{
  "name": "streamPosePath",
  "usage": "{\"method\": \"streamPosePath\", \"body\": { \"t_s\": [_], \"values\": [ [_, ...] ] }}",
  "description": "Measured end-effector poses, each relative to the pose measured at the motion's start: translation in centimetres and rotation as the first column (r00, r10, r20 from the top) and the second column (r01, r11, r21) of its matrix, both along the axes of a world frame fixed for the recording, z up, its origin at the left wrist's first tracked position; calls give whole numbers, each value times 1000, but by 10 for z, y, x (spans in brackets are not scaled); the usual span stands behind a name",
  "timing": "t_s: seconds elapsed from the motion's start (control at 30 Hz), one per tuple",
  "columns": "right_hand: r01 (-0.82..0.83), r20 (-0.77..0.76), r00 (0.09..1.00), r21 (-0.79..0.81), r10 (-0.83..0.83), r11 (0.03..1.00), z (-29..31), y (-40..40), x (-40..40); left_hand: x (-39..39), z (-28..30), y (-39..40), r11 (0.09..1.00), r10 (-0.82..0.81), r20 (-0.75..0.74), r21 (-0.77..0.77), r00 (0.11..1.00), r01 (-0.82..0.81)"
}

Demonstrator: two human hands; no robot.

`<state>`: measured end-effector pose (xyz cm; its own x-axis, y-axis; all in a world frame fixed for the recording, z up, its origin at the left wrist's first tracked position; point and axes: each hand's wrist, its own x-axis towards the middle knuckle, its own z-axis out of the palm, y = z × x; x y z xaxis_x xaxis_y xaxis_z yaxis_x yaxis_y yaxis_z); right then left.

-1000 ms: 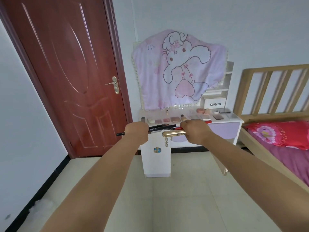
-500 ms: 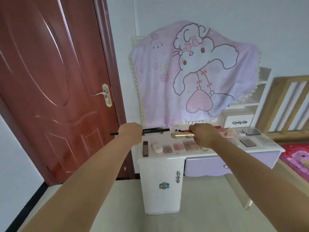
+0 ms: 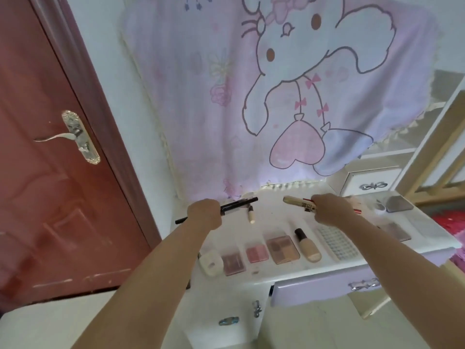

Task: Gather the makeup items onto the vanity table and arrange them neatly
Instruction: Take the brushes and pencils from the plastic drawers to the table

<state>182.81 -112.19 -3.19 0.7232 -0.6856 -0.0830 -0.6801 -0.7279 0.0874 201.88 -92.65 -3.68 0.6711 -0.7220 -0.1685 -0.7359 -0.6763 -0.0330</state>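
Observation:
My left hand [image 3: 205, 216] grips a bundle of thin black makeup pencils [image 3: 239, 204] over the back left of the white vanity table [image 3: 276, 272]. My right hand [image 3: 329, 212] holds a gold tube [image 3: 298, 202] together with something red, above the tabletop's back middle. Along the front of the table lie a white case [image 3: 210, 263], three pink and brown palettes [image 3: 256, 253], a foundation bottle [image 3: 308, 245] and a studded clear case [image 3: 336, 241]. A small cream stick [image 3: 251, 214] lies between my hands.
A pink cartoon cloth [image 3: 251, 84] covers the mirror behind the table. A red door [image 3: 37, 172] stands at the left. Dark compacts [image 3: 398, 204] lie at the table's right end, by a small drawer unit [image 3: 370, 183]. A lilac drawer [image 3: 324, 288] sits under the top.
I have walked up to the vanity; it now fills the view. Both hands have come over the tabletop, still holding the pencils and the gold tube.

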Motion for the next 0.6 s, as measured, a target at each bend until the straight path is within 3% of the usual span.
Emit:
{"method": "streamPosePath", "body": {
  "t_s": [0.2, 0.33, 0.4, 0.47, 0.6],
  "values": [
    [66, -22, 998, 268, -63, 961, -58, -84, 74, 38, -46, -92, 996, 83, -150, -5, 985, -84],
    [231, -115, 973, 450, -201, 863, -102, -117, 118, 55, -81, -140, 986, 168, -337, 54, 926, -159],
    [309, -123, 950, 528, -288, 791, -121, -127, 136, 63, -100, -161, 974, 221, -495, 71, 840, -214],
    [363, -109, 918, 616, -381, 699, -137, -136, 150, 70, -117, -181, 949, 276, -658, 70, 700, -308],
    [403, -68, 849, 725, -524, 559, -164, -148, 165, 73, -142, -221, 927, 299, -798, 112, 524, -359]
  ]
}}
